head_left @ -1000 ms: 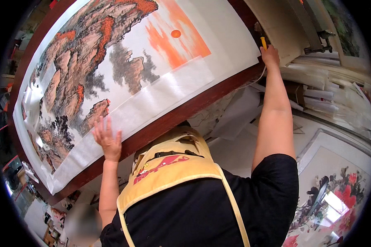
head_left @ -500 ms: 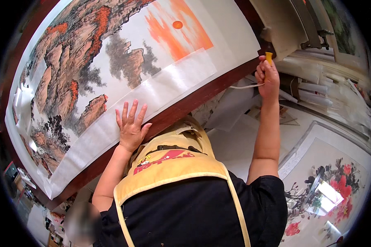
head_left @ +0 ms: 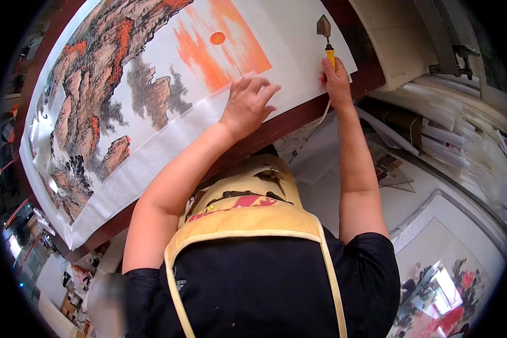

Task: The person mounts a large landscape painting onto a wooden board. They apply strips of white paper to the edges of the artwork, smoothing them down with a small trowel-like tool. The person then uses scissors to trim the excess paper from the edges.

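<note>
A landscape painting point(head_left: 157, 93) with rocky cliffs and an orange sun lies on a dark red table. Along its near edge runs a translucent white paper strip point(head_left: 152, 147). My left hand point(head_left: 248, 104) rests over the strip's right end, fingers bent and apart, with nothing visible in them; the fingertips are partly hidden. To the right, my right hand point(head_left: 336, 84) is closed round the yellow handle of a small corded tacking iron point(head_left: 324, 27). Its pointed metal plate is over the blank right part of the painting's sheet; whether it touches is unclear.
The table's dark red edge point(head_left: 236, 155) lies between me and the painting. Crumpled white paper point(head_left: 41, 135) sits at the left. Rolled papers point(head_left: 445, 141) are stacked on the right. A flower painting point(head_left: 461, 293) lies at the lower right.
My left hand has moved right along the strip, from lying flat to bent fingers at its end. My right hand has brought the tacking iron left, over the sheet.
</note>
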A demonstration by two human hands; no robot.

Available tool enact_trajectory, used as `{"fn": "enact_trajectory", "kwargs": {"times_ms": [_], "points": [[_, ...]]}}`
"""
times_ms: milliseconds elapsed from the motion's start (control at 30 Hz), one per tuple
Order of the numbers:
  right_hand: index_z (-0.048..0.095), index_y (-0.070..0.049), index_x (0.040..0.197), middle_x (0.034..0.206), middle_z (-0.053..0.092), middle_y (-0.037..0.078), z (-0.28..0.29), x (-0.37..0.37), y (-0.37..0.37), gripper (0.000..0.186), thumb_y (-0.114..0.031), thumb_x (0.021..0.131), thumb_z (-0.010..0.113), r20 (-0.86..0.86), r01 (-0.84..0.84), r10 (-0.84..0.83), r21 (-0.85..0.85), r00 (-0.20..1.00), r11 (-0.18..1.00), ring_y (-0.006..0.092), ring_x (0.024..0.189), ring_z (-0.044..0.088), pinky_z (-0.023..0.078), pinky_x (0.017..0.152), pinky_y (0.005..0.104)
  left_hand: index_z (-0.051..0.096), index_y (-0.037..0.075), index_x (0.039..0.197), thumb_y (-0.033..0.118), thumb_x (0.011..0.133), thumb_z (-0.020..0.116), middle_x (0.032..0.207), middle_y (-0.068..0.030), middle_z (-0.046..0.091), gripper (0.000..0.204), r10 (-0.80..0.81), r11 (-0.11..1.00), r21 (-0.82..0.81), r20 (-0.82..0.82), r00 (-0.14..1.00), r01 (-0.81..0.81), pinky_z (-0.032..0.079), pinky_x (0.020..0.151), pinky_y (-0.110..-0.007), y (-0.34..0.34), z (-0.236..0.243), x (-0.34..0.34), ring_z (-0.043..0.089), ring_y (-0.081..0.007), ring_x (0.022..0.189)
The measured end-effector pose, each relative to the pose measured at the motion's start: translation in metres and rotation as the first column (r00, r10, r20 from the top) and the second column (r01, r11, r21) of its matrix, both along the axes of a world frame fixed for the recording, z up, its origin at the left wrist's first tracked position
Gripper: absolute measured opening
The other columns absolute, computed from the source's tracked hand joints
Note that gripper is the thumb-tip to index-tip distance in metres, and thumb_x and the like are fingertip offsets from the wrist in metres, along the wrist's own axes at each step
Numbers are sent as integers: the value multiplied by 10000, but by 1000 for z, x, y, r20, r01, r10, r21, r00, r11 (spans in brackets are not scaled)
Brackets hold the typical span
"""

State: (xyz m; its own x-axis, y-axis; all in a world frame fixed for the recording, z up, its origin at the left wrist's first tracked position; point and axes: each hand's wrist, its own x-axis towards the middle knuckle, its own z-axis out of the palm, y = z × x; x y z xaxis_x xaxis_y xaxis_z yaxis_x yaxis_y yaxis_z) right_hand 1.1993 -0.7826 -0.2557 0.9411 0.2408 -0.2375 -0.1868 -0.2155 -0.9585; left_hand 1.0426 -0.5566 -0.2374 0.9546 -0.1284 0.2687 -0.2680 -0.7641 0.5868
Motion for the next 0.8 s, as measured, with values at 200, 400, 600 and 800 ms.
{"fn": "enact_trajectory", "kwargs": {"times_ms": [200,400,600,800], "points": [[541,-71,978,716,521,-15,-13,9,-12,236,-299,1034,559,-119,-24,44,162,992,986,69,631,524,472,587,245,643,201,1008,145,771,776,1085,-49,556,277,-25,997,74,-116,993,34,387,944,-471,-16,-24,53,515,-306,1099],[539,-46,987,726,539,7,-20,16,-22,236,-277,1036,551,-141,-70,109,260,984,963,87,638,552,505,590,266,613,135,947,157,829,703,1018,-74,550,151,-96,963,245,-71,993,111,392,918,-450,-22,-31,65,518,-304,1050],[534,-40,996,746,548,20,-22,19,-23,242,-278,1036,550,-142,-67,115,303,983,951,99,654,579,533,606,276,588,89,981,195,966,590,990,-72,570,107,379,863,-301,-149,913,-407,420,888,-388,-13,-39,58,529,-238,993],[532,-41,995,752,556,23,-24,20,-25,240,-277,1036,553,-167,-52,108,312,980,949,105,659,589,540,612,279,541,108,952,263,1046,518,881,3,538,183,479,339,-717,-426,768,-609,460,765,-312,-18,-7,49,523,-121,861]]}}
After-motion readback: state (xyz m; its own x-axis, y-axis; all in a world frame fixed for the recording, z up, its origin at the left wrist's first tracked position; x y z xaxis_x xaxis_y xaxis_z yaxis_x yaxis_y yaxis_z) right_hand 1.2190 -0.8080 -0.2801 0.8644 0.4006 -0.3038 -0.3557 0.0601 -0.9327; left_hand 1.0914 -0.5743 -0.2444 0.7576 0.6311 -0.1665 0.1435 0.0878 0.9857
